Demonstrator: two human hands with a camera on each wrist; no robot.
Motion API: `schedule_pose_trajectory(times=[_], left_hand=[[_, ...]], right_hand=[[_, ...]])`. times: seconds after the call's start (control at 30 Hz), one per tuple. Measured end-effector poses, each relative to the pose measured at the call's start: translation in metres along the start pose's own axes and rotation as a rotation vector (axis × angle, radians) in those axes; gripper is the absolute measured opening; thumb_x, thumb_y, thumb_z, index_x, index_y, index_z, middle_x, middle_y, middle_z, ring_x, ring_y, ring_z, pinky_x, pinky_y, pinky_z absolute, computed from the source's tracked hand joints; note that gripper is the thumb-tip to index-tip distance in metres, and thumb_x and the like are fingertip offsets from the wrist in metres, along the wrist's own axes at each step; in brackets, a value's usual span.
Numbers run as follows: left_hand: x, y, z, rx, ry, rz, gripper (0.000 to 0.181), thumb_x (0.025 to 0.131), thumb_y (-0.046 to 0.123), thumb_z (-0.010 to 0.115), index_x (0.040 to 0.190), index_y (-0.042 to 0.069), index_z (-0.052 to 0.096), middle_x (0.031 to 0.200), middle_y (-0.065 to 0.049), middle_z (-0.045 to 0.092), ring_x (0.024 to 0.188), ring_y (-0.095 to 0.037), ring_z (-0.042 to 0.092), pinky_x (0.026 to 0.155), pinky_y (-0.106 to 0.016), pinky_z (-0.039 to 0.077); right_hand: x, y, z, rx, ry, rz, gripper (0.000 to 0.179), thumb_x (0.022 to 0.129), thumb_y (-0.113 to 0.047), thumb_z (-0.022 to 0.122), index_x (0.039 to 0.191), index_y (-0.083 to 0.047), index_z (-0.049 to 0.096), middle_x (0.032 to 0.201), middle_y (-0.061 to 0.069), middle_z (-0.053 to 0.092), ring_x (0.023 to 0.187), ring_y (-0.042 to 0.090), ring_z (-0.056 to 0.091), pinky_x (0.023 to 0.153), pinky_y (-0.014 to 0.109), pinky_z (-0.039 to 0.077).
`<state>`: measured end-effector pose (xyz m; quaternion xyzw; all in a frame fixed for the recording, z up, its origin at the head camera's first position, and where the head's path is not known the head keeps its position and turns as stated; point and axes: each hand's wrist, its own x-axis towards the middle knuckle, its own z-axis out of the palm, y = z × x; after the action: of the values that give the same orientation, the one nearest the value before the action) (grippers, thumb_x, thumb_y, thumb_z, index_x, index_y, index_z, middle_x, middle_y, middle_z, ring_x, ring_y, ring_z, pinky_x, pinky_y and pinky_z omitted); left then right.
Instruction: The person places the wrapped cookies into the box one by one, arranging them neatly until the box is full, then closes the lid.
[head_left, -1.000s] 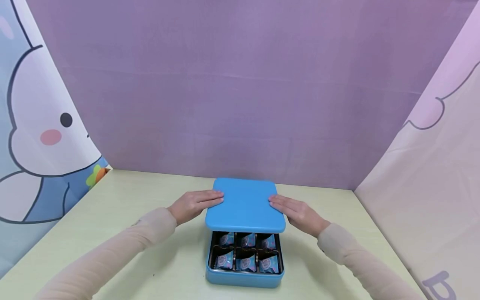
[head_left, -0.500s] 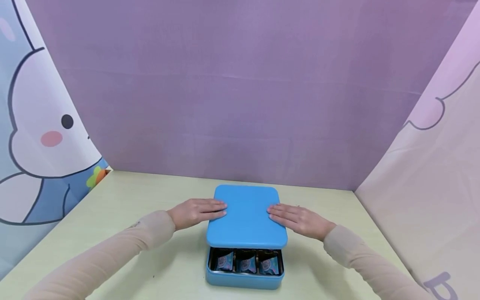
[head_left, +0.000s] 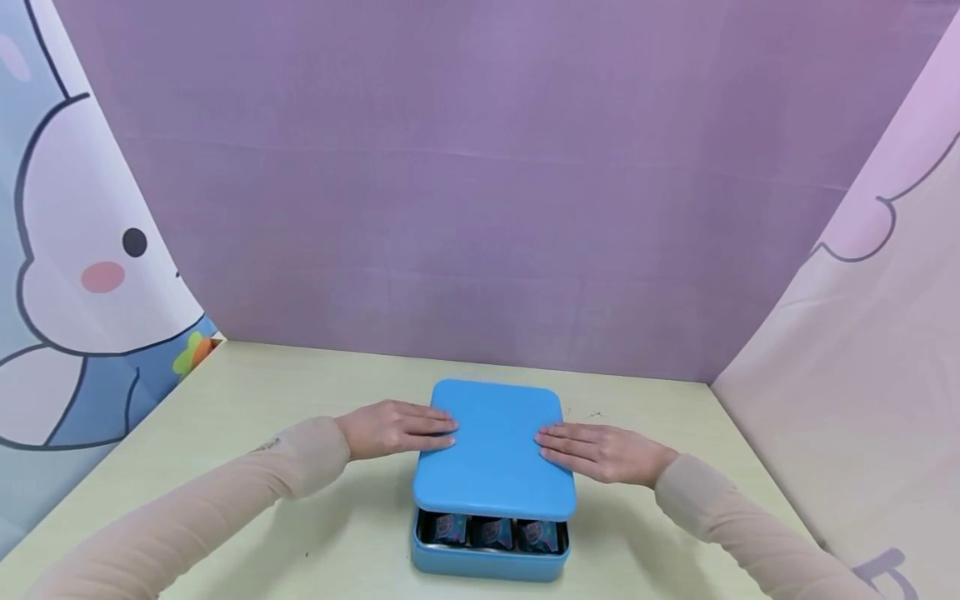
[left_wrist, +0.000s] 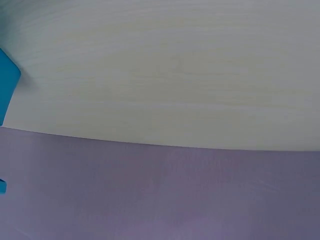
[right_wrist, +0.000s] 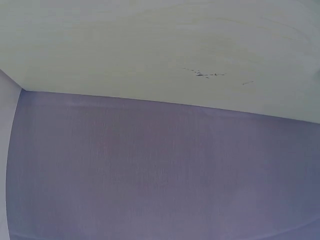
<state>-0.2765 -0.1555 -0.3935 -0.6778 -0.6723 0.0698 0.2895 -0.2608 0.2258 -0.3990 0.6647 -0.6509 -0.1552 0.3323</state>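
Observation:
A flat blue lid (head_left: 495, 450) with rounded corners covers the back part of a blue rectangular tin (head_left: 491, 565). Along the tin's front, a row of blue-wrapped sweets (head_left: 492, 533) shows in dark compartments; the rest are hidden under the lid. My left hand (head_left: 393, 429) grips the lid's left edge, fingers lying on top and thumb out of sight. At the opposite edge my right hand (head_left: 603, 452) holds it the same way. In the left wrist view a blue corner (left_wrist: 7, 85) of the lid pokes in at the left; neither wrist view shows a hand.
The pale wooden table (head_left: 315, 375) ends at a purple backdrop (head_left: 480, 208). Cartoon-printed cloth (head_left: 90, 208) stands at the left, and a pale pink cloth (head_left: 877, 375) at the right. Small dark marks (right_wrist: 202, 74) are on the tabletop behind my right hand.
Both hands have brought the lid toward me and lower over the tin. The back row of sweets has gone out of sight beneath it. The tin has stayed in place.

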Motion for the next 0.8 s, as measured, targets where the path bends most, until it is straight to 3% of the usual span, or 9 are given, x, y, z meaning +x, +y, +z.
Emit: schedule_pose_trajectory(times=[0.27,0.57,0.8], left_hand=[[0.0,0.006,-0.006,0.04,-0.092,0.034,0.06,0.071,0.011,0.077,0.127,0.012,0.056,0.128,-0.003,0.057,0.118,-0.015,0.054,0.093,-0.023,0.048],[-0.003,0.011,-0.001,0.019,-0.082,0.061,0.059,0.071,0.012,0.076,0.126,0.013,0.057,0.127,-0.003,0.057,0.116,-0.015,0.055,0.093,-0.023,0.048],[-0.004,0.014,0.002,0.013,-0.061,0.11,0.058,0.072,0.011,0.076,0.126,0.013,0.057,0.126,-0.004,0.058,0.115,-0.015,0.056,0.092,-0.022,0.048]], right_hand=[[0.003,-0.003,-0.003,-0.032,-0.025,-0.081,0.046,0.098,0.008,0.019,0.137,-0.002,0.041,0.132,0.011,0.051,0.122,0.02,0.05,0.098,0.028,0.045],[0.004,-0.009,0.003,-0.037,-0.009,-0.128,0.047,0.097,0.01,0.018,0.132,-0.002,0.047,0.127,0.011,0.055,0.119,0.02,0.053,0.095,0.027,0.047],[0.003,-0.016,0.007,-0.036,-0.029,-0.14,0.045,0.097,0.009,0.022,0.137,0.0,0.039,0.13,0.009,0.053,0.121,0.018,0.051,0.097,0.025,0.045]])
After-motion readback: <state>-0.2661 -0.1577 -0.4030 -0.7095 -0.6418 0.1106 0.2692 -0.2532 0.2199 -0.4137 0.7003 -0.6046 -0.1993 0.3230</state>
